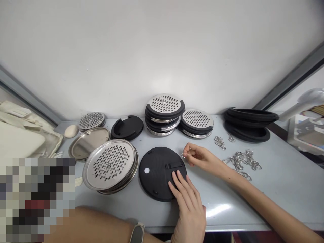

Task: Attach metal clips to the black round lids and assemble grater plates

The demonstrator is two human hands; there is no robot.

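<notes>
My left hand lies flat with fingers stretched out over the lower right of a round black plastic base. That base shows a white dot and a raised rectangular catch near its right side. Just off the base's upper right edge, my right hand is closed in a pinch on a small metal clip, of which only a thin curved end shows. Left of the base rests a stack of round metal grater discs, the top one perforated.
Loose metal clips lie at right, with a smaller group behind them. Along the wall stand grater stacks in black holders, an open black holder, plain metal discs and stacked black rings.
</notes>
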